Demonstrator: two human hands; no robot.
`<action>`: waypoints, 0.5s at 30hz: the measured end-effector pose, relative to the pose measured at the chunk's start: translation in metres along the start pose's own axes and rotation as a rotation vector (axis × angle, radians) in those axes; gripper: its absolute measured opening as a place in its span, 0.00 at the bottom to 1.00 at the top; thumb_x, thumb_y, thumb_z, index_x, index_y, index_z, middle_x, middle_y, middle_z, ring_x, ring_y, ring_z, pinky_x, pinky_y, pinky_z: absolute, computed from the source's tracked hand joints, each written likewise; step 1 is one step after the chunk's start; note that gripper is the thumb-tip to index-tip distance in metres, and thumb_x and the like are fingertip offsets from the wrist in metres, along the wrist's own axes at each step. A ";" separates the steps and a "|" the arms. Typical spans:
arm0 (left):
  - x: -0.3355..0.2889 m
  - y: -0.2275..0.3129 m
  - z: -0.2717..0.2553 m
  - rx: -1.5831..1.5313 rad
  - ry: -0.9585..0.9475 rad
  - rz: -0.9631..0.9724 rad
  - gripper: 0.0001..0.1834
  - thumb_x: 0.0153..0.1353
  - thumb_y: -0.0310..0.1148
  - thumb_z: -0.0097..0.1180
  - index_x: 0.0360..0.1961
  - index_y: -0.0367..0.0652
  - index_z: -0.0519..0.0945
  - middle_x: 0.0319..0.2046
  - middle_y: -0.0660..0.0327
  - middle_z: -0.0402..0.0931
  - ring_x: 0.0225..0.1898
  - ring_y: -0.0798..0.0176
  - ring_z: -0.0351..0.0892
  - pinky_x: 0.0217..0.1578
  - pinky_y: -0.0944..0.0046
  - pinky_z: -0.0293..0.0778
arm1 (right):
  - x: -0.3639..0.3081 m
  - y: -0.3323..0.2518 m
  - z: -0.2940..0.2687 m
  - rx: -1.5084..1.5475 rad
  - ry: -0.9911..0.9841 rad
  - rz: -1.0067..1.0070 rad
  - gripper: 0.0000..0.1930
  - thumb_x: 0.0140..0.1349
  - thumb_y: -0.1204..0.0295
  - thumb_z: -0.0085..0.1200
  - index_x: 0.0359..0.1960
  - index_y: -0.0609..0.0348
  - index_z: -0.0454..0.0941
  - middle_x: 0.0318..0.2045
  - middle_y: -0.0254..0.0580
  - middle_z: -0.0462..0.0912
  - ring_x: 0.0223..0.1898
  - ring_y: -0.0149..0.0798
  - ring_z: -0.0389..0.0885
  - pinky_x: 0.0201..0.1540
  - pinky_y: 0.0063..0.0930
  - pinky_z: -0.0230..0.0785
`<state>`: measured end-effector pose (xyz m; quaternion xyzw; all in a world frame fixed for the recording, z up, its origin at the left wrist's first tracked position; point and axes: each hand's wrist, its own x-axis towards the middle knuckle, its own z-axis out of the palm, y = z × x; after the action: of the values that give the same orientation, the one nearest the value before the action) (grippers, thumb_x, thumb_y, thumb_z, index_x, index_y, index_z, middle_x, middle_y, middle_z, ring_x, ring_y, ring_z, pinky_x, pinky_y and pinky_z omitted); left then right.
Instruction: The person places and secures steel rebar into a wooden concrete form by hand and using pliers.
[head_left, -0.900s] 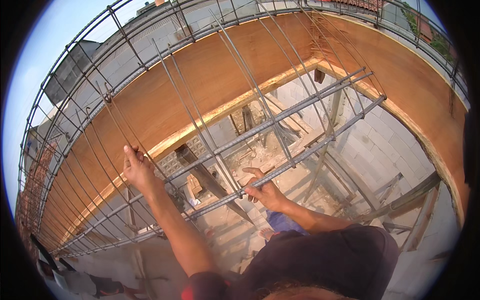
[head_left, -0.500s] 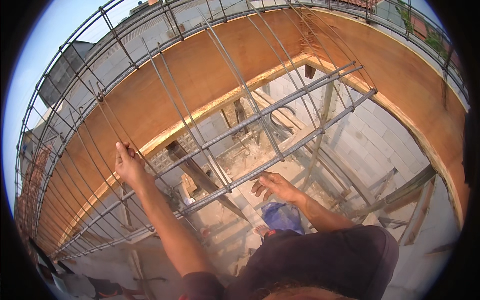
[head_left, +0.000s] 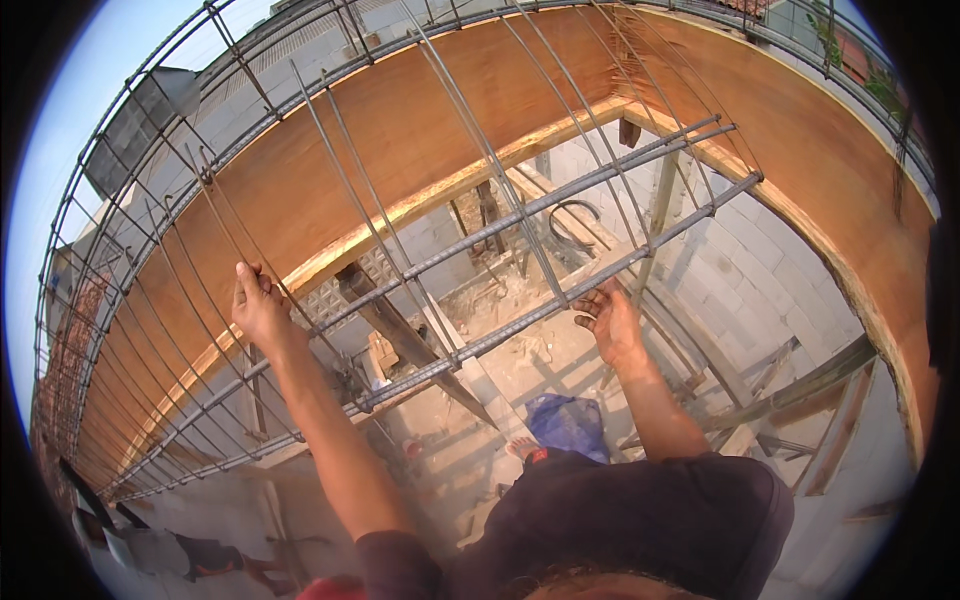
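A long cage of ribbed steel reinforcing bars (head_left: 520,322) with thin bent stirrups (head_left: 350,165) runs across in front of me. My left hand (head_left: 264,312) is closed around a thin stirrup leg on the cage's left part, its fingertips curled about the rod. Just under the near long bar, right of the middle, is my right hand (head_left: 612,325). Its fingers are bent and apart, close to where a stirrup's lower end meets that bar. Whether the fingertips touch the bar I cannot tell; no object shows in them.
Orange-brown plywood formwork (head_left: 430,115) with a timber edge stands behind the cage and bends round to the right. Far below lie the ground, timber props (head_left: 400,330) and a blue sheet or bag (head_left: 565,425). Grey block walls (head_left: 760,260) rise at right. Another person (head_left: 205,555) is at lower left.
My right hand has moved up and to the right, from below the near bar to close beside it. My left hand keeps its hold on the stirrup. The view has shifted slightly.
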<state>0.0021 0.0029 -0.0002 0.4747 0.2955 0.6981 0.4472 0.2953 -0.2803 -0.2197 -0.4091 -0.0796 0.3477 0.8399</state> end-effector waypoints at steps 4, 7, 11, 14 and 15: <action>-0.004 0.001 0.003 -0.018 -0.001 -0.014 0.16 0.73 0.43 0.54 0.31 0.43 0.77 0.19 0.73 0.64 0.15 0.81 0.53 0.13 0.74 0.45 | -0.012 0.015 0.012 -0.020 -0.028 0.078 0.19 0.76 0.52 0.40 0.43 0.52 0.76 0.34 0.35 0.82 0.39 0.36 0.82 0.40 0.35 0.72; -0.006 0.002 0.004 -0.009 -0.001 -0.009 0.16 0.73 0.42 0.54 0.31 0.43 0.77 0.19 0.73 0.64 0.15 0.81 0.55 0.13 0.75 0.45 | -0.013 0.027 0.016 -0.031 -0.095 0.130 0.17 0.76 0.56 0.40 0.46 0.57 0.74 0.37 0.41 0.83 0.37 0.37 0.82 0.38 0.35 0.75; -0.004 -0.004 0.003 -0.069 -0.043 0.007 0.16 0.73 0.43 0.54 0.32 0.42 0.77 0.19 0.72 0.64 0.15 0.81 0.56 0.13 0.75 0.47 | -0.017 0.035 0.024 -0.140 -0.144 0.118 0.17 0.76 0.57 0.40 0.47 0.58 0.74 0.38 0.42 0.83 0.37 0.38 0.83 0.38 0.34 0.76; -0.004 -0.001 0.007 -0.027 -0.027 -0.019 0.16 0.73 0.43 0.54 0.36 0.41 0.76 0.21 0.72 0.63 0.16 0.81 0.53 0.13 0.75 0.45 | -0.017 0.045 0.024 -0.165 -0.161 0.126 0.16 0.76 0.58 0.41 0.47 0.58 0.73 0.38 0.43 0.83 0.37 0.38 0.83 0.37 0.34 0.76; -0.003 0.001 0.004 -0.030 -0.030 -0.012 0.15 0.73 0.43 0.54 0.35 0.41 0.77 0.21 0.72 0.64 0.16 0.81 0.54 0.13 0.75 0.46 | -0.015 0.049 0.024 -0.150 -0.173 0.137 0.16 0.76 0.58 0.41 0.47 0.59 0.73 0.38 0.43 0.83 0.37 0.38 0.83 0.37 0.34 0.76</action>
<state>0.0056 -0.0005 0.0006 0.4766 0.2811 0.6926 0.4627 0.2483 -0.2536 -0.2381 -0.4438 -0.1493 0.4310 0.7713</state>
